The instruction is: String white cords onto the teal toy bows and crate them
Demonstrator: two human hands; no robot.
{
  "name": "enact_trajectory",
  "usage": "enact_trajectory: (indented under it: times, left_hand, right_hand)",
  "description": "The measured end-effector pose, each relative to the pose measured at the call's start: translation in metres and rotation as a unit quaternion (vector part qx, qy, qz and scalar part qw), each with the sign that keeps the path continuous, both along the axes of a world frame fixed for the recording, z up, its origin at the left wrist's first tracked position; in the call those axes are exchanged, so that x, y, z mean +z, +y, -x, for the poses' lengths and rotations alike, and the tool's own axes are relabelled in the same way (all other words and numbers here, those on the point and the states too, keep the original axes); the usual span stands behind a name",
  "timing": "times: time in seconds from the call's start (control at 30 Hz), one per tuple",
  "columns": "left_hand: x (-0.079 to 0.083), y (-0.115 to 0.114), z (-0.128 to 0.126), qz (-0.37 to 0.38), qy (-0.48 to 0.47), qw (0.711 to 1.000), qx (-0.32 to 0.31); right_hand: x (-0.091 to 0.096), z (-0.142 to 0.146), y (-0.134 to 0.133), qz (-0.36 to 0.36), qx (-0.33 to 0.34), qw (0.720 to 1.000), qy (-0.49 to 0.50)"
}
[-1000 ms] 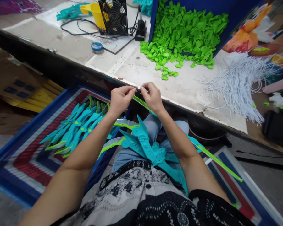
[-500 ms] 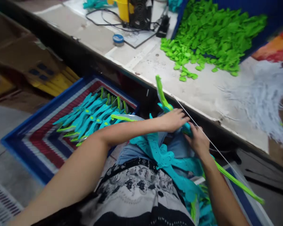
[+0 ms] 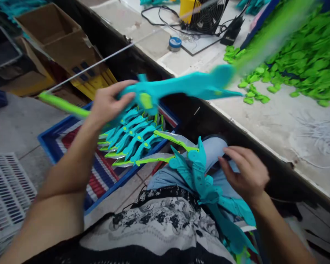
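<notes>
My left hand (image 3: 110,102) grips a teal toy bow (image 3: 181,86) near its middle, raised above the blue crate. Its lime-green limb tips point left and up to the right. A white string runs from the left tip; the right tip is blurred by motion. My right hand (image 3: 244,176) hovers by my knee with thumb and fingers apart, nothing seen in it. Across my lap lie more teal toy bows (image 3: 203,183) with green tips. Several finished-looking bows (image 3: 137,135) sit in rows in the blue crate (image 3: 51,146) at left.
A workbench (image 3: 181,66) runs diagonally ahead, its dark edge near my knees. On it are a black fan (image 3: 209,16), a blue-lidded jar (image 3: 175,43), lime-green pieces (image 3: 299,58) and white strings (image 3: 319,128). Cardboard boxes (image 3: 52,33) and a white plastic basket (image 3: 9,187) stand left.
My left hand has moved left and up from over my lap, carrying the toy bow toward the crate. My right hand has let go of it and stays near my knee. The view has shifted left.
</notes>
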State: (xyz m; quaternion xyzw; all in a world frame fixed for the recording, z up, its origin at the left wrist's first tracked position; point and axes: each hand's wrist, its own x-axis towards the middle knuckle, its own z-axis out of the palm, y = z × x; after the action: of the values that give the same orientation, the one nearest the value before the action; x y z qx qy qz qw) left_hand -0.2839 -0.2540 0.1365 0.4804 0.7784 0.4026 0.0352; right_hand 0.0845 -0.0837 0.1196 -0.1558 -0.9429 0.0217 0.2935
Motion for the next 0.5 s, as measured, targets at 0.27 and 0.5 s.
enact_trajectory:
  times: [0.27, 0.5]
  left_hand:
    - [-0.232, -0.132, 0.049, 0.277, -0.205, 0.920, 0.186]
    - [-0.350, -0.086, -0.001, 0.373, -0.257, 0.880, 0.143]
  right_hand:
    - [-0.099, -0.067, -0.028, 0.225, -0.109, 0.943, -0.220]
    - [-0.092, -0.091, -0.070, 0.306, -0.171, 0.878, -0.325]
